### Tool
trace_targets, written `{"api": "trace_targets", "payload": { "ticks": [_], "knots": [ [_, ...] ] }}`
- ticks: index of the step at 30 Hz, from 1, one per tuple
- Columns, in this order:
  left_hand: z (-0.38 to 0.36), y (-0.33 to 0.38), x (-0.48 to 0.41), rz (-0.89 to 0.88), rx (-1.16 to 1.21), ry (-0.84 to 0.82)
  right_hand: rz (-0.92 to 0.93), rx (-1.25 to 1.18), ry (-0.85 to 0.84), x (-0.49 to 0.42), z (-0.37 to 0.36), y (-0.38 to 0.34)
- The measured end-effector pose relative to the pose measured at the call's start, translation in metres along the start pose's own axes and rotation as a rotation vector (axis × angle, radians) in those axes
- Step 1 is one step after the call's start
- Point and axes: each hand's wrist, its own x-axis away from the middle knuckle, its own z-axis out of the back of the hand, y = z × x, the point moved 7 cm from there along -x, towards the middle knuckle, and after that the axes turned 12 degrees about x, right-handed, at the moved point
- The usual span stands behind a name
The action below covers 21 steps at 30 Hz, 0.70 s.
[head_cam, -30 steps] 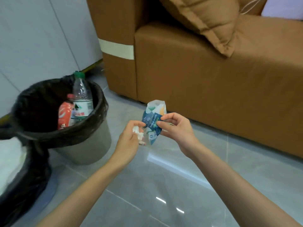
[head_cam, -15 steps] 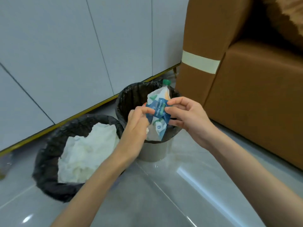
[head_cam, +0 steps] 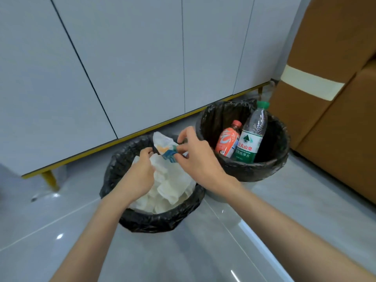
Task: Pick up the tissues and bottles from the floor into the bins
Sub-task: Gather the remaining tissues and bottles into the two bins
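Pinching tissue packet (head_cam: 165, 147) over bin (head_cam: 146, 221) | right hand (head_cam: 196, 160) grip tight | left hand (head_cam: 139, 176) curled, hold unclear

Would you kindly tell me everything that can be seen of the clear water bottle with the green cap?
The water bottle is clear ribbed plastic with a green screw cap and a green-and-white label bearing a triangular logo and Chinese characters. It stands cap up, tilted, inside the right black-lined bin, its cap rising above the rim. Its lower left side touches the orange bottle. Neither the left hand nor the right hand touches it; both hold a tissue packet.
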Motion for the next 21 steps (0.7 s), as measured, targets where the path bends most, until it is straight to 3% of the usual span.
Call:
{"api": "trace_targets", "payload": {
  "ticks": [4, 8, 14, 21],
  "knots": [
    [-0.014, -0.04, -0.004, 0.106, -0.218, -0.199, 0.032, 0.09, -0.261, 0.004, -0.051, 0.006],
    [0.001, -0.061, 0.003, 0.229, -0.281, -0.105, 0.019, 0.183, -0.427, 0.002, -0.079, 0.014],
    [0.007, -0.047, 0.005, 0.013, -0.199, -0.11, 0.12, 0.508, -0.762, 0.003, -0.116, 0.014],
    [-0.046, -0.062, 0.0, 0.17, -0.453, -0.444, 0.082, 0.706, -1.074, 0.017, -0.145, 0.034]
  ]
}}
